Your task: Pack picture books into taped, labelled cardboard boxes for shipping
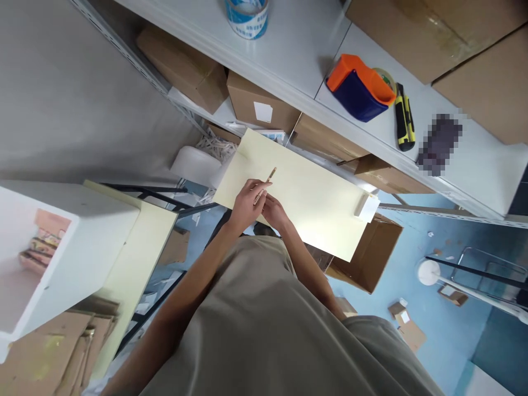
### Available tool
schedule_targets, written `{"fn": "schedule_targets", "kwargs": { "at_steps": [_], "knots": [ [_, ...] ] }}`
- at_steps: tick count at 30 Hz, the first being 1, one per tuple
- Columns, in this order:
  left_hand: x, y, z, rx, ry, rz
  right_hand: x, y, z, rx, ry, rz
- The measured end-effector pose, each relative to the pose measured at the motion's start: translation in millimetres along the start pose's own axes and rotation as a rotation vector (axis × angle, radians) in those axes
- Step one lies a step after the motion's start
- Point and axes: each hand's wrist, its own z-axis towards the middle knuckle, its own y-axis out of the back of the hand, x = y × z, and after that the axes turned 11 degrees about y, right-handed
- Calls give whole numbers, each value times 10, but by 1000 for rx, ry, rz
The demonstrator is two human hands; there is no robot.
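Both hands meet over a pale yellow tabletop (313,187), close to my body. My left hand (247,204) is closed around a slim, tan-and-brown printed strip (271,174), whose end sticks out past the fingers. Pressed against it from the right, my right hand (273,211) also has its fingers closed at the lower part of the strip. Fingers hide much of it, and its exact kind is too small to make out. On the tabletop's right end stands a small white box (368,208).
A grey shelf (289,60) overhead carries blue-white tape (247,19), an orange-and-navy tape dispenser (361,88) and a yellow-black utility knife (404,118). At left, a white bin (103,236) holds pinkish printed items. An open carton (367,258) sits beside the table's right end.
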Motion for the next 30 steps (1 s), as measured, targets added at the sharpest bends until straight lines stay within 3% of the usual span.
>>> {"fn": "schedule_targets", "kwargs": {
  "at_steps": [7, 12, 17, 23, 30],
  "knots": [
    [876, 188, 572, -17, 189, -170, -179, -128, 735, -242, -23, -43],
    [1664, 136, 997, -33, 429, -238, -260, -228, 1323, -421, 23, -128],
    [2253, 33, 1361, 59, 519, -289, -355, -211, 1959, -549, 59, -220],
    [2460, -31, 1519, 155, 561, -250, -458, -21, 2338, -675, 121, -327],
    [2476, 77, 1336, 182, 506, -248, -465, 69, 2246, -707, 201, -491]
  ]
}}
